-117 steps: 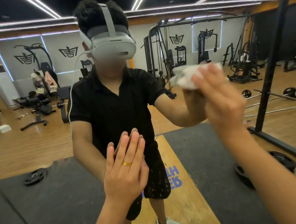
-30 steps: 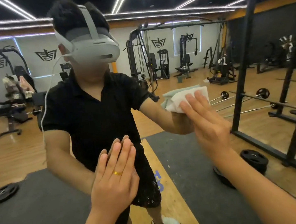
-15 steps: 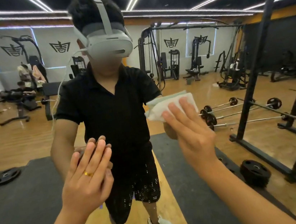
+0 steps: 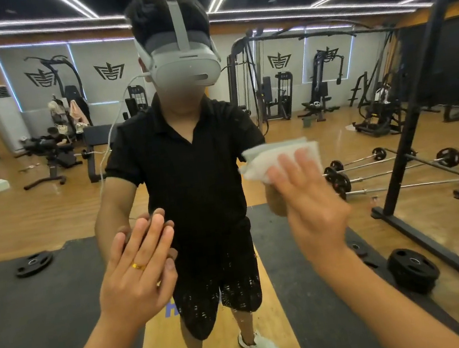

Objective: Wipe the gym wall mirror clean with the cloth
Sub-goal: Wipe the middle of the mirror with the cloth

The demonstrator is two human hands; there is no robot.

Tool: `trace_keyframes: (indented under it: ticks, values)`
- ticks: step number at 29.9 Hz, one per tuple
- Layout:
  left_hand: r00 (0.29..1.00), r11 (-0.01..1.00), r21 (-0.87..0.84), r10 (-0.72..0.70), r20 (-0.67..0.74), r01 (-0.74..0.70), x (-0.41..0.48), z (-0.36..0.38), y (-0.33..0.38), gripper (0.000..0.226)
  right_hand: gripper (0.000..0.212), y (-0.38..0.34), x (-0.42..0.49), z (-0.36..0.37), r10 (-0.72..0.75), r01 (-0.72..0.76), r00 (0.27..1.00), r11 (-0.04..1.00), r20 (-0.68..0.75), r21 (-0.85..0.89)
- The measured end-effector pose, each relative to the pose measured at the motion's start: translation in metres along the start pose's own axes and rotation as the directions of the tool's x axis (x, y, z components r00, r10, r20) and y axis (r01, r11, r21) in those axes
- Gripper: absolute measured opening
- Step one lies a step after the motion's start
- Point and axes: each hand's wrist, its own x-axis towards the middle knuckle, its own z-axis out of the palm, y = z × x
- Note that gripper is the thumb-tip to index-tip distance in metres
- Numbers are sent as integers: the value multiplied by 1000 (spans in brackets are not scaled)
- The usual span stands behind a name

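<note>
White cloth (image 4: 275, 157) pressed flat on mirror (image 4: 52, 214) under straight fingers of right hand (image 4: 310, 201). Left hand (image 4: 136, 270) flat on glass, fingers together. Risks: bare palm leaves prints; unpinched cloth may slip.

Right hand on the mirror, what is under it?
A folded white cloth lies under the right hand, whose straight fingers press it against the mirror. Its upper and left parts stick out; how far it reaches under the palm is hidden, as is the glass behind it.
</note>
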Motion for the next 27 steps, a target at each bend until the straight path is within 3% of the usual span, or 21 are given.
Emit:
trace_keyframes:
  ticks: [2,4,9,12,18,20,23,27]
  values:
    - [1000,1000,-10,6,-5,-6,1,-1,0,54,41,13,-1,-6,-157,159,985,987,71,-18]
    - [1000,1000,-9,10,-13,-10,2,-2,0,53,46,37,11,-14,-218,222,973,974,81,-44]
    - [1000,1000,-8,0,-12,0,3,-2,2,52,31,62,39,-18,87,-93,992,993,-93,-71]
    - [1000,1000,-26,-5,2,5,3,-5,2,61,28,32,23,-10,168,-170,983,985,-76,-27]
    - [999,971,-235,48,12,-44,29,-3,45,60,25,31,12,-19,-14,15,1000,1000,22,-27]
    - [997,952,-305,48,57,-29,45,8,68,59,35,35,10,-17,-19,20,999,999,41,-35]
    - [995,982,-187,27,101,-8,55,28,87,58,50,41,8,-17,-59,62,996,997,63,-38]
    - [997,995,-94,31,77,-23,49,37,89,52,47,64,22,-27,-208,214,975,974,83,-68]
